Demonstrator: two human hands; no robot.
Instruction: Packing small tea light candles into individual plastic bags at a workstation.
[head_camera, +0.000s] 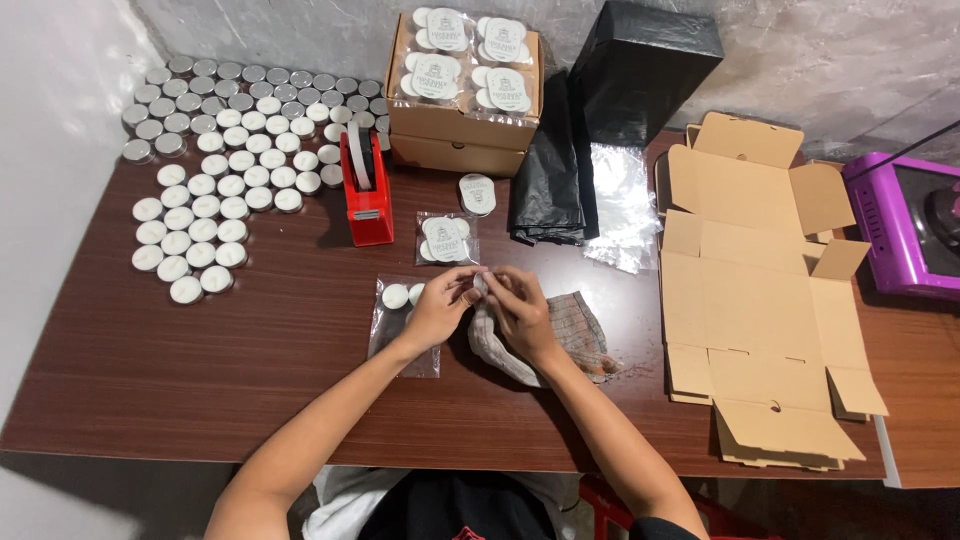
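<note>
Both hands meet fingertip to fingertip, left hand (437, 308) and right hand (517, 310) pinched together on something too small to make out. Under the left hand lies a clear bag (400, 330) holding a tealight (395, 296), long axis running away from the person, beside a checked cloth (580, 330) on the table (200, 350).

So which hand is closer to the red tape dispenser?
Left. The left hand sits just below and right of the red tape dispenser; the right hand is farther right, over the checked cloth.
</note>
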